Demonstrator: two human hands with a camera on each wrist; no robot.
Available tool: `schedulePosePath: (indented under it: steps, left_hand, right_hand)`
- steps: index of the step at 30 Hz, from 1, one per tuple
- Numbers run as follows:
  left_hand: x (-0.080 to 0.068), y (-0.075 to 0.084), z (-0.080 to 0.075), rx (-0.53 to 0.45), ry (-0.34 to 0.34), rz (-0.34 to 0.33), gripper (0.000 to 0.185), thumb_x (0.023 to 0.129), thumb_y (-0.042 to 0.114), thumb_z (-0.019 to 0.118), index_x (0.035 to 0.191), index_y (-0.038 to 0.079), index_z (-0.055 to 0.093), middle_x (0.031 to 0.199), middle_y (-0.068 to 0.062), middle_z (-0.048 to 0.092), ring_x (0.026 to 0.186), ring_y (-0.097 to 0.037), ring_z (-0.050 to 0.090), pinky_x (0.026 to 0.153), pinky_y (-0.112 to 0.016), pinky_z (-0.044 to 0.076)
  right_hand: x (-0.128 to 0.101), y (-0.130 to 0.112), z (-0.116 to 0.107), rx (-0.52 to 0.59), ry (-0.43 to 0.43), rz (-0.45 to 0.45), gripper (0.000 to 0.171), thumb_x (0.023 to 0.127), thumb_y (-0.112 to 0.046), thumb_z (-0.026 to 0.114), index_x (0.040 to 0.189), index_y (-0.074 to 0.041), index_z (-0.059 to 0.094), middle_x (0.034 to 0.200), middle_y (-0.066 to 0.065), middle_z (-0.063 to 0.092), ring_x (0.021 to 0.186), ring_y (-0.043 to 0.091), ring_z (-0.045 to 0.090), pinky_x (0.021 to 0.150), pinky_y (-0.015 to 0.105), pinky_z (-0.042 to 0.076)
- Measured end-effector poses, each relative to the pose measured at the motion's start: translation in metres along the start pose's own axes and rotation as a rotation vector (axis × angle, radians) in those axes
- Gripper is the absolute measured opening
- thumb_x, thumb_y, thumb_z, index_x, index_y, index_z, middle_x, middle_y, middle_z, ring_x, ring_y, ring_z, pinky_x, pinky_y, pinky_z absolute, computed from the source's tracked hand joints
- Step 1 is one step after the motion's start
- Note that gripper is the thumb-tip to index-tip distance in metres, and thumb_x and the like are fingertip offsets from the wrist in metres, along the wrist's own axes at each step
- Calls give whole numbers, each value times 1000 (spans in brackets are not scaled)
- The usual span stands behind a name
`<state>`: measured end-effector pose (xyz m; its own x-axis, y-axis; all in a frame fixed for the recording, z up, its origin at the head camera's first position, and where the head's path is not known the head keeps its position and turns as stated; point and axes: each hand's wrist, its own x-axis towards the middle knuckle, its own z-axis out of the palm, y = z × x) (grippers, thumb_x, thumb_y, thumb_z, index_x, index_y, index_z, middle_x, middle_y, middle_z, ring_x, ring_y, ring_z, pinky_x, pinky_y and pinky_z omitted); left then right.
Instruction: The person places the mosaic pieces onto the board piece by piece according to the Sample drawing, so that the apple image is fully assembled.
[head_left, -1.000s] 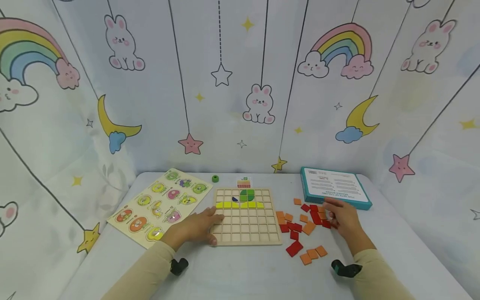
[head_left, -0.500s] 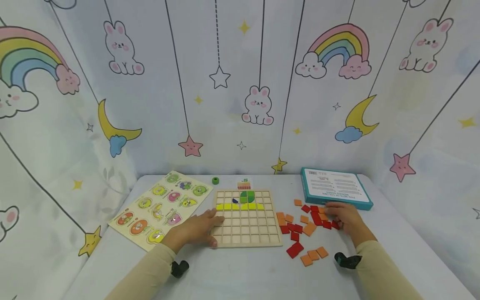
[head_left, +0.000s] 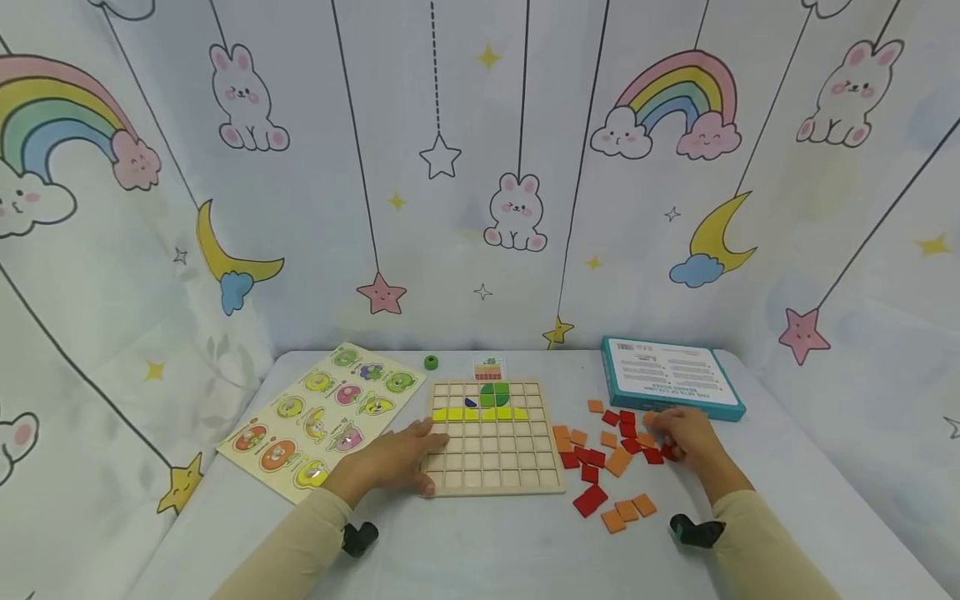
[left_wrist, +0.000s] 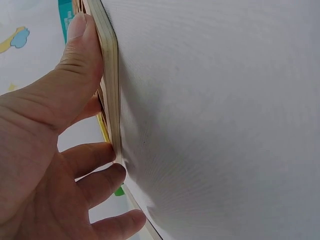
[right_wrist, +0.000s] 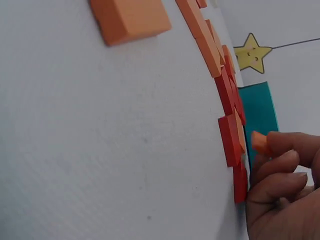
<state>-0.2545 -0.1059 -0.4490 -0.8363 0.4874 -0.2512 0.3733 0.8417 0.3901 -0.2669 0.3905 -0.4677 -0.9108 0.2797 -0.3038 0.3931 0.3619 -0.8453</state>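
1. Wooden and square, the grid board (head_left: 495, 435) lies flat on the white table (head_left: 480, 542). It has many little square holes.
2. Yellow tiles (head_left: 480, 412) sit in one row across the board, from left to right. One round green shape (head_left: 494, 393) sits just above them, with a small dark blue bit (head_left: 470, 402) beside it.
3. The left hand (head_left: 390, 458) holds the board's left edge. In the left wrist view the thumb (left_wrist: 80, 60) presses on the thin wooden edge (left_wrist: 111, 75) and the other fingers curl under it.
4. The right hand (head_left: 686, 437) rests among the loose tiles (head_left: 611, 454) to the right of the board. They are flat squares, red and orange, all jumbled and touching.
5. In the right wrist view the fingers (right_wrist: 280, 165) pinch one small orange tile (right_wrist: 259, 142). It is tipped up above the red tiles, close to the teal box (head_left: 667, 375).
6. The box is a flat shape with its long side going left to right, at the back right of the table.
7. One fruit puzzle (head_left: 322, 412) lies tilted to the left of the board. One green ring (head_left: 431, 361) sits behind it.
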Motion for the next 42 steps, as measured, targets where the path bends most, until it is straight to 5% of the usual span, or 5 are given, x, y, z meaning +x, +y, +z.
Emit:
schedulePosePath:
  steps: [6, 12, 27, 34, 42]
  left_hand:
    - [1, -1, 1, 5, -7, -1, 83, 76, 40, 86, 150, 26, 52, 166, -12, 32, 153, -35, 28, 120, -62, 27]
    - [2, -2, 0, 5, 0, 8, 83, 75, 39, 87, 150, 26, 52, 165, -12, 32, 153, -35, 29, 120, -62, 28]
    - [1, -1, -1, 4, -4, 7, 82, 77, 41, 86, 150, 27, 52, 166, -11, 32, 153, -35, 29, 120, -62, 27]
    - [-1, -1, -1, -5, -6, 17, 81, 77, 40, 86, 149, 26, 52, 166, -12, 32, 153, -34, 28, 121, -62, 26]
    - [-2, 0, -2, -1, -9, 8, 81, 78, 41, 85, 150, 27, 51, 166, -11, 30, 153, -34, 27, 121, -61, 26]
  right_hand:
    - [-16, -11, 8, 296, -123, -55, 57, 106, -31, 56, 154, -7, 38, 90, -3, 56, 64, 10, 48, 58, 19, 45]
    - [-22, -38, 47, 379, -209, -87, 55, 104, -23, 60, 153, -6, 43, 91, 0, 66, 64, 10, 49, 56, 17, 43]
    - [-35, -76, 168, -159, -197, -225, 29, 87, -14, 79, 115, -10, 71, 101, 9, 63, 87, 24, 56, 65, 28, 49]
    - [-40, -76, 177, -275, -142, -279, 25, 88, -16, 77, 112, -11, 73, 101, 7, 64, 93, 25, 57, 72, 33, 52]
    - [-27, -73, 145, -68, -149, -179, 29, 95, -19, 72, 122, -9, 69, 110, 12, 63, 96, 27, 55, 73, 29, 53]
